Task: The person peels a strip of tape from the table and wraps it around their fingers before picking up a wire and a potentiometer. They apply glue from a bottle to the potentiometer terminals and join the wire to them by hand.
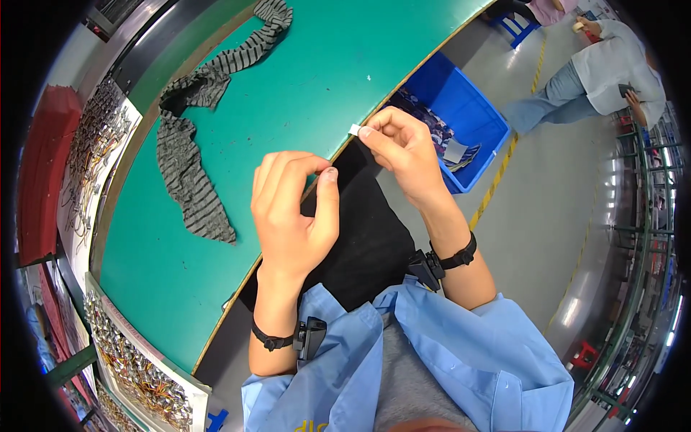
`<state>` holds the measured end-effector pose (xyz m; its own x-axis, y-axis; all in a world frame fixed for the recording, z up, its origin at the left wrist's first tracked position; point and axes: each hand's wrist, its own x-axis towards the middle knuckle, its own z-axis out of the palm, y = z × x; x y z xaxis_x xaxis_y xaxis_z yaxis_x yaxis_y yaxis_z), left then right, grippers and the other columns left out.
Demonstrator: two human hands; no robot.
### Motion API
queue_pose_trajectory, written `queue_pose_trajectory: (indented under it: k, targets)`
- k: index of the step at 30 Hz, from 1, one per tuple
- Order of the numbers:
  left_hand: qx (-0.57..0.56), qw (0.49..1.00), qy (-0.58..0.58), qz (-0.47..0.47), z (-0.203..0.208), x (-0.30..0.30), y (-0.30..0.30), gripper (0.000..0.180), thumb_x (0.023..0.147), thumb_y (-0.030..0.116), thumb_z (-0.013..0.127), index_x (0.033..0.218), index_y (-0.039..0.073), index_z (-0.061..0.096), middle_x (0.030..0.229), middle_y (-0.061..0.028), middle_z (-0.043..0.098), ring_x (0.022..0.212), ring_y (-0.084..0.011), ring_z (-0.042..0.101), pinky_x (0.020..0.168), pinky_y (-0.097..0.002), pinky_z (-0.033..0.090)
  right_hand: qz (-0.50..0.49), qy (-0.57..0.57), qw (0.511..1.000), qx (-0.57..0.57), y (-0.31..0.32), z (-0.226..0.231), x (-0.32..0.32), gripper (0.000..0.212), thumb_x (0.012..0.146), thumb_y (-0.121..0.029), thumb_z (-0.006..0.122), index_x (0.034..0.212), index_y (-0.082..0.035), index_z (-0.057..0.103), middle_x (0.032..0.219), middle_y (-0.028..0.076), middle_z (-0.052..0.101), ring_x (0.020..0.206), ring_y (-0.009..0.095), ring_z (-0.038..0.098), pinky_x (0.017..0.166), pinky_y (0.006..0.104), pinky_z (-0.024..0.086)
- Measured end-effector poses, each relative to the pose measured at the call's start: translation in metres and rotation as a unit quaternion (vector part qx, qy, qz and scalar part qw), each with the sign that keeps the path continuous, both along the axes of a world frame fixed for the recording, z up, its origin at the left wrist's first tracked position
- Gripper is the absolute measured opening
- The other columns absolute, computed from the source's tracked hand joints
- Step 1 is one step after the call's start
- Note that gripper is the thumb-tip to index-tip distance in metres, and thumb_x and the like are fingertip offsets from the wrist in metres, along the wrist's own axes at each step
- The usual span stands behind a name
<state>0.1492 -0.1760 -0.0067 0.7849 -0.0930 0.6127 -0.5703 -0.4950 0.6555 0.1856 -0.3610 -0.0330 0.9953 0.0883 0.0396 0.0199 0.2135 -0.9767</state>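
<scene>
My right hand (404, 147) pinches a small white piece (354, 129), perhaps a label, between thumb and forefinger near the table's edge. Just left of it, my left hand (291, 209) has its thumb and forefinger tips brought together. Whatever lies between those tips, if anything, is too small to make out. Both hands are over the near edge of the green table (288, 101), above my lap in black cloth (360, 223). A grey and black striped strip of fabric (194, 180) lies crumpled on the table to the left, apart from both hands.
Beyond my right hand, a blue bin (479, 108) stands on the floor against the table, holding patterned cloth pieces. A person in a white top (612, 68) is at the upper right. Boards with bundled coloured wires (137, 345) line the left side. Racks (648, 216) stand far right.
</scene>
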Motion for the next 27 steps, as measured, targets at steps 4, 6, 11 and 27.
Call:
queue_pose_trajectory:
  k: [4, 6, 11, 27]
  targets:
    - [0.072, 0.997, -0.022, -0.008, -0.006, 0.008, -0.004, 0.014, 0.078, -0.004, 0.065, 0.09, 0.003, 0.063, 0.096, -0.0097, 0.067, 0.093, -0.0276, 0.063, 0.08, -0.0372, 0.045, -0.031, 0.036, 0.998, -0.029, -0.003, -0.005, -0.002, 0.012, 0.094, -0.013, 0.067, 0.088, -0.005, 0.061, 0.068, -0.004, 0.055, 0.055, 0.002, 0.041, 0.05, 0.0205, 0.029]
    - [0.095, 0.995, -0.033, -0.014, -0.005, 0.011, -0.007, 0.016, 0.077, -0.005, 0.064, 0.091, 0.003, 0.063, 0.1, -0.0092, 0.068, 0.097, -0.0275, 0.063, 0.082, -0.0377, 0.045, -0.041, 0.041, 0.998, -0.037, -0.006, -0.005, -0.006, 0.012, 0.095, -0.013, 0.067, 0.088, -0.005, 0.062, 0.067, -0.005, 0.054, 0.055, 0.001, 0.04, 0.05, 0.0205, 0.028]
    - [0.202, 0.978, 0.001, -0.046, -0.003, 0.015, -0.01, 0.024, 0.074, -0.006, 0.061, 0.097, 0.004, 0.062, 0.121, -0.0077, 0.066, 0.11, -0.0266, 0.061, 0.088, -0.0384, 0.044, -0.04, 0.061, 0.997, -0.038, -0.01, -0.011, -0.009, 0.012, 0.096, -0.014, 0.066, 0.088, -0.005, 0.062, 0.066, -0.005, 0.054, 0.055, 0.002, 0.041, 0.05, 0.0205, 0.028]
    - [0.298, 0.954, -0.018, -0.024, -0.004, 0.013, -0.018, 0.024, 0.075, -0.002, 0.063, 0.098, 0.004, 0.062, 0.128, -0.0057, 0.065, 0.114, -0.0255, 0.058, 0.091, -0.0399, 0.043, -0.027, 0.117, 0.991, -0.06, -0.021, -0.012, -0.022, 0.013, 0.095, -0.015, 0.065, 0.088, -0.005, 0.066, 0.066, -0.004, 0.056, 0.056, 0.002, 0.044, 0.05, 0.0201, 0.031]
